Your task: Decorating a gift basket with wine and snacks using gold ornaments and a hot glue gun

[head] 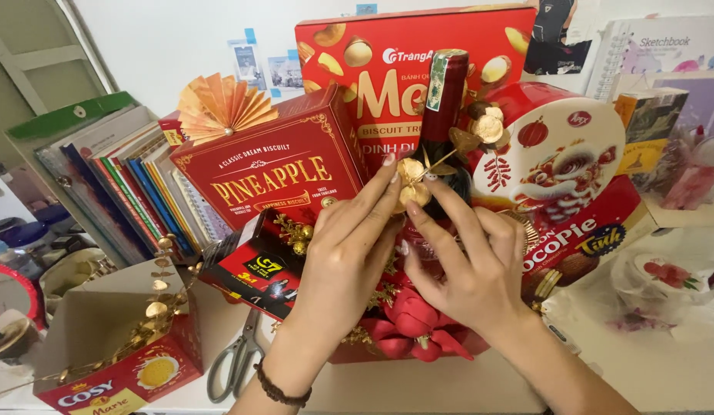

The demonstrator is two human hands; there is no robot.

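Gold leaf sprig (412, 178): thin metallic foil on a wire stem, sits against the dark bottle (443, 123) at the basket's centre, just below the neck. Left hand (343, 257) has fingertips pinched narrow on the lower gold discs; right hand (471, 269) does the same from 3 o'clock, index finger laid along the stem. Judgement: sprig is very light, bends easily, foil creases if squeezed, so take it by the wire stem, not the leaves. Bottle looks like glass, heavy and slick, best held low on the body. At 6 o'clock of the hands, red fabric flowers (412, 323). At 10 o'clock, red pineapple biscuit box (268, 173) with orange paper fan (222, 104) on top. At 2 o'clock, round red tin (557, 157). Scissors (238, 357) lie at 8 o'clock on the surface (649, 361), beside an open carton (115, 346).
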